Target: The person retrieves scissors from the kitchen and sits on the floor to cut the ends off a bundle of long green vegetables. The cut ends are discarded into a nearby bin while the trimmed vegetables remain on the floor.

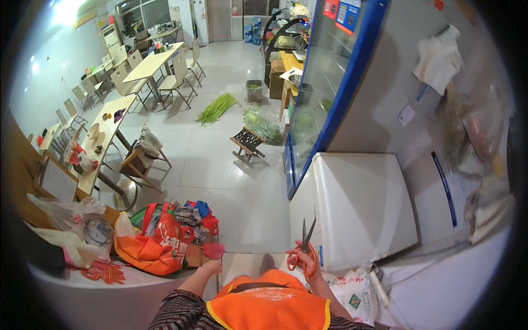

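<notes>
My right hand (307, 262) holds a pair of scissors (306, 243) by the orange handles, with the blades pointing up and parted. My left hand (212, 268) is closed beside a small translucent red item (213, 251); it appears to hold this by its lower end. An orange apron (268, 305) with yellow edging covers my front. Left of my left hand lies a heap of bags and cloth, with a red bag (169, 231) and an orange cloth (144, 255). Orange gloves (105, 272) rest at the counter's edge.
A white chest freezer (365, 206) stands at the right, behind it a blue-framed glass display cabinet (330, 82). A folding stool (247, 142), green stalks (217, 108) and a plastic bag of greens (264, 123) are on the tiled floor. Tables (109, 128) and chairs (142, 159) stand left.
</notes>
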Available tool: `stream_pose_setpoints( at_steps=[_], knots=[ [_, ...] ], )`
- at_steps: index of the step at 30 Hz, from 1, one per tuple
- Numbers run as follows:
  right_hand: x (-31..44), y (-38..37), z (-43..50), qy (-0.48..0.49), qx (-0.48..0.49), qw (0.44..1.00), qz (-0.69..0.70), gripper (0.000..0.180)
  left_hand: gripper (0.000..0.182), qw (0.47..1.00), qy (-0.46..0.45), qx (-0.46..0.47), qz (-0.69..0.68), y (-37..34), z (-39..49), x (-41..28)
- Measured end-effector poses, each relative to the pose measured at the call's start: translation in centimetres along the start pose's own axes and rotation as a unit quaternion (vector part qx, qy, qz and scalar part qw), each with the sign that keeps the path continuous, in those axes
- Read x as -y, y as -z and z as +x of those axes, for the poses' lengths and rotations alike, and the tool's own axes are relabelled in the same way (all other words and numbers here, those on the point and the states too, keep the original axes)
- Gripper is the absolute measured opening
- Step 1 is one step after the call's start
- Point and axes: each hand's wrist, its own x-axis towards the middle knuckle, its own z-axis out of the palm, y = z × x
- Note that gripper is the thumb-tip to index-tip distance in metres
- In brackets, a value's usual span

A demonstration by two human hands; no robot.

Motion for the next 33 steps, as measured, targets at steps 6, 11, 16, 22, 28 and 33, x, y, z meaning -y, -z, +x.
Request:
stream_pose_setpoints(
  at_steps=[6,11,16,22,28,33],
  knots=[
    [8.0,-5.5,12.0,-0.026,0.084,0.995,-0.056,0.052,0.047,0.965,0.032,-0.150,-0.213,5.6,-0.3,-1.8],
    [10.2,-10.8,22.2,-0.047,0.102,0.994,-0.012,0.052,0.059,0.905,0.109,-0.115,-0.394,12.2,3.5,-1.2],
    [10.2,-12.2,33.8,-0.026,0.115,0.993,0.021,0.051,0.060,0.920,0.051,-0.155,-0.356,20.3,13.3,5.0],
    [9.3,-13.0,49.9,-0.063,-0.093,0.983,0.148,0.037,0.060,0.980,-0.009,-0.161,-0.118,38.1,26.9,12.1],
    [10.2,-16.6,61.5,-0.082,-0.150,0.964,0.206,0.033,0.048,0.941,-0.043,-0.272,-0.199,60.2,31.8,13.1],
    [11.1,-21.1,76.1,-0.116,-0.165,0.961,0.187,0.036,0.045,0.941,0.044,-0.274,-0.195,67.2,36.0,20.2]
  ],
)
